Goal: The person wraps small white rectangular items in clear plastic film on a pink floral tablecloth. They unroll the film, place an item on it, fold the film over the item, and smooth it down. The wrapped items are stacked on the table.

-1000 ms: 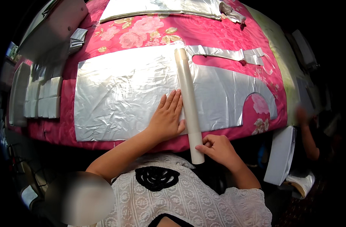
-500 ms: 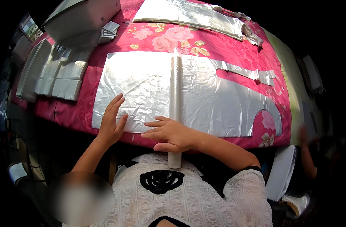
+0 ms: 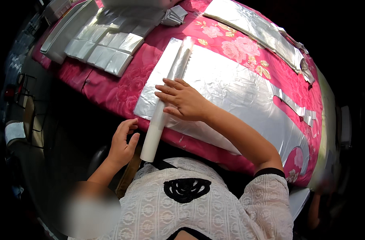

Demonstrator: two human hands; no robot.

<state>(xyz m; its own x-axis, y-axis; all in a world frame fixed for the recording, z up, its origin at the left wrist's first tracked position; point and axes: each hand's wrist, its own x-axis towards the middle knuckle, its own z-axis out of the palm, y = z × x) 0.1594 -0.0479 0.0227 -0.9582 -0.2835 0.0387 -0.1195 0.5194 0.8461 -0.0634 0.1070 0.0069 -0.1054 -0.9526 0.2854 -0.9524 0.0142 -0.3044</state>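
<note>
A long pale roll [image 3: 153, 136] lies slantwise over the left part of a flat stack of silvery plastic bags [image 3: 230, 88]. Its near end sticks out past the table edge. My right hand [image 3: 184, 99] rests on the roll's middle, fingers spread and laid across it rather than wrapped round. Off the table's near edge, left of the roll's lower end, my left hand [image 3: 124, 141] hovers with nothing in it. Its fingers are loosely bent and apart from the thumb. The bags have handle-like cut-outs at their right end.
Rows of small folded film packets [image 3: 110, 60] sit at the back left beside a white panel [image 3: 66, 36]. Another stack of silvery bags [image 3: 250, 28] lies at the far side. A pink flowered cloth [image 3: 238, 46] covers the table. A chair [image 3: 28, 120] stands at the left.
The roll has moved left across the bags, close to their left end, with my right hand on it. My left hand has come off the bags to beyond the table edge. The view has turned.
</note>
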